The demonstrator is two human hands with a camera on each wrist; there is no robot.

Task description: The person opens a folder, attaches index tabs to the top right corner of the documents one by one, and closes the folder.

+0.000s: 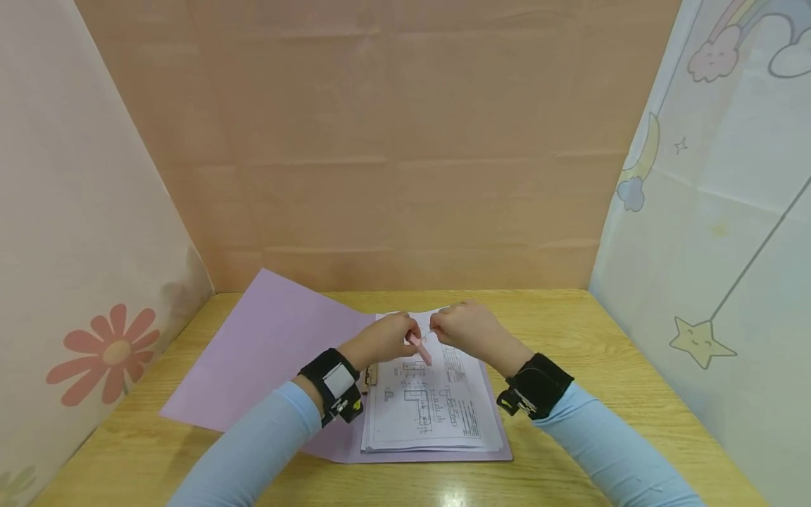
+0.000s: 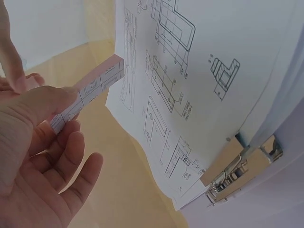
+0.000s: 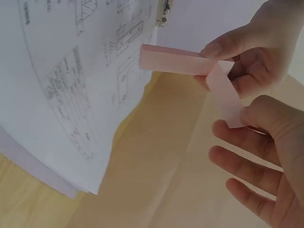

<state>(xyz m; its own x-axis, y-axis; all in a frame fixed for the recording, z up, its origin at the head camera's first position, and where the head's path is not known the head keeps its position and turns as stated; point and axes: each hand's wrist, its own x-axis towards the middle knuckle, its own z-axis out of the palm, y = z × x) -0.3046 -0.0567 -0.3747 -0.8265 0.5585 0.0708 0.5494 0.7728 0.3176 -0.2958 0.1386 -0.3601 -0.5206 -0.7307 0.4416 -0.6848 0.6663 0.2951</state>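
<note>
Action at frame centre: left hand [image 1: 383, 339] pinches a slim pink paper pad [image 3: 173, 61], right hand [image 1: 472, 328] its angled pink strip [image 3: 224, 97]! White printed paper sheets [image 1: 437, 405] lie lower centre.

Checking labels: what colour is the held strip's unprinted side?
Pale pink; the strip shows best in the right wrist view.

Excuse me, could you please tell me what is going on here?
A person's left hand holds a narrow pad of pink paper, and the right hand pinches a pink strip next to it; whether the strip has come free is hard to tell. Both hands are above a purple folder, open on the table, with printed drawings on its right side.
</note>
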